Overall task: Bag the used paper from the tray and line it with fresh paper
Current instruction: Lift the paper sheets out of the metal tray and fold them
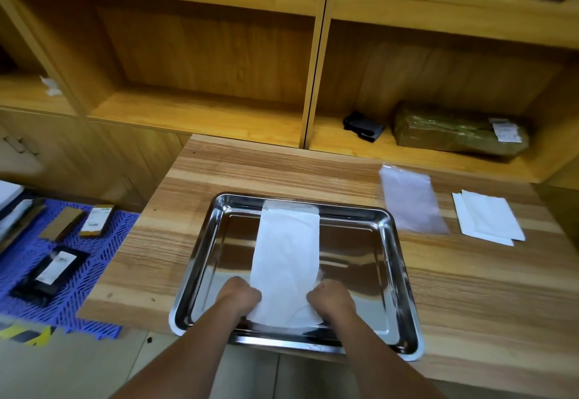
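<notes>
A storeroom or stockroom: open wooden shelving (200, 110), a wrapped labelled parcel (460, 132), boxed goods on blue floor matting (28, 260).

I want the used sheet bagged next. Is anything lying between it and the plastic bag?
Nothing visible does. Both hands, left hand and right hand, grip the paper in the tray; only bare table separates it from the plastic bag.

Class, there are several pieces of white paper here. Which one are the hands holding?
The long sheet lying in the tray, gripped by both hands at its near end. The folded sheets lie untouched on the table's right.
</notes>
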{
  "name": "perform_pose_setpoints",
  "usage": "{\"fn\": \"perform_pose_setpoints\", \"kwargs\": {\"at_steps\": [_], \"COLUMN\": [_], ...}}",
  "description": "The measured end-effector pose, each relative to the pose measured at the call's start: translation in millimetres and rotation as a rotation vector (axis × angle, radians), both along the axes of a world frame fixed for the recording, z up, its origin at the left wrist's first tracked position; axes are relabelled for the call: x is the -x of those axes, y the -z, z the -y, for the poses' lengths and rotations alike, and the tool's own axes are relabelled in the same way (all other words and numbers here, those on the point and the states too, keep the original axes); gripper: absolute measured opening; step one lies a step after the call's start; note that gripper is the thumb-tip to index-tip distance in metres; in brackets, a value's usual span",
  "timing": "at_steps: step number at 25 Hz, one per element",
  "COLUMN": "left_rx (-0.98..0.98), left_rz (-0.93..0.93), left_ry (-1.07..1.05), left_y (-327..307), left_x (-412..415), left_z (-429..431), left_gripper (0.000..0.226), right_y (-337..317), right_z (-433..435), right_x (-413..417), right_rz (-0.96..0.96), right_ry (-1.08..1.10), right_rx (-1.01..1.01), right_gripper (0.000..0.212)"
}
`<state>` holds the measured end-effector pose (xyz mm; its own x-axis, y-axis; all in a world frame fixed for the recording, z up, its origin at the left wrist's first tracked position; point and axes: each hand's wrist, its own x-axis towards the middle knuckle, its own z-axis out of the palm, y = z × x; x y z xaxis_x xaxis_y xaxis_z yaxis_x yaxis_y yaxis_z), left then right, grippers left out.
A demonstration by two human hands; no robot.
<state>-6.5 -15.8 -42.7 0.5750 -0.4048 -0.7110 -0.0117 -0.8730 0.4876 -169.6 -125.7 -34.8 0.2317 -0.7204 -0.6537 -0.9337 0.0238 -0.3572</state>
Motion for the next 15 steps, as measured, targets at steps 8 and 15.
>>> {"fn": "perform_pose_setpoints", "kwargs": {"at_steps": [8,15], "left_rx": [0.044,0.522], "left_rz": [-0.552,-0.532], "left_ry": [-0.067,-0.554], "left_y": [-58.4,-72.4], "left_x": [-15.6,-37.6], "left_z": [-18.6,35.9], "left_gripper": [0.039,0.015], "right_y": [-50.7,-39.3], "right_z": [11.8,58.6], "right_x": [21.3,-21.3], "right_rz": [0.251,0.821], "right_ry": [0.131,0.916], "right_rx": [-0.404,-0.551], "right_gripper": [0.01,0.005]}}
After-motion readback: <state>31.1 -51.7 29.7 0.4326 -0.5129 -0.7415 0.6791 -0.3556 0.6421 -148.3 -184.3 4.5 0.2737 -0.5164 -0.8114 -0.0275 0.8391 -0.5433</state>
